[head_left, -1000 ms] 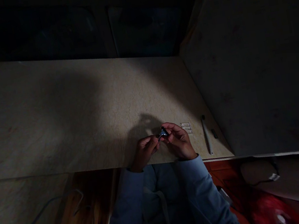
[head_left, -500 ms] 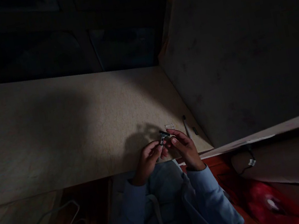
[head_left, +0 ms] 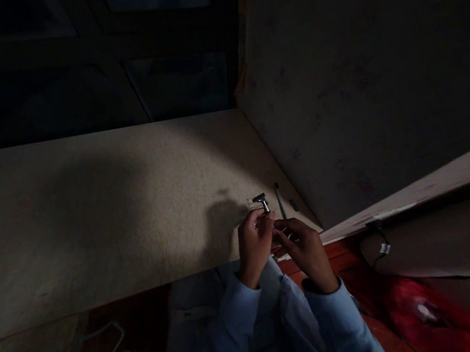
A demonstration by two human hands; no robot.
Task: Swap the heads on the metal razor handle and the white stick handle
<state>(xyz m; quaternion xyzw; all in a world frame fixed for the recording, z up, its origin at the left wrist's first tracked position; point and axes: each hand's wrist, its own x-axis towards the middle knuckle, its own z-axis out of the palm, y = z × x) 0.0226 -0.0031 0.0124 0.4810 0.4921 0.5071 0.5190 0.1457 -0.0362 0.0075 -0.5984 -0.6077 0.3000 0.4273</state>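
A razor (head_left: pixel 261 200) with a dark, T-shaped head and a shiny silver neck points up and away from me. My left hand (head_left: pixel 255 241) is closed around its handle, thumb along the neck. My right hand (head_left: pixel 305 248) is pinched close against the left one, near the handle's lower end; what lies between its fingertips is hidden. Behind the razor head, partly covered, lies a small clear plastic case (head_left: pixel 250 203). To the right, a thin pale stick with a dark tip, like a toothbrush (head_left: pixel 280 199), rests beside a small dark oblong piece (head_left: pixel 294 205).
The pale tabletop (head_left: pixel 134 217) ends at a wall panel (head_left: pixel 360 89) on the right. Dark window panes (head_left: pixel 178 83) stand at the back. Below right are a red bag (head_left: pixel 429 312) and a cable with a white tag (head_left: pixel 385 248). White bent wire (head_left: pixel 112 334) shows at lower left.
My right hand has left the razor's head and moved down toward the handle's lower end. My left hand has turned, raising the head more upright. The whole view has shifted slightly.
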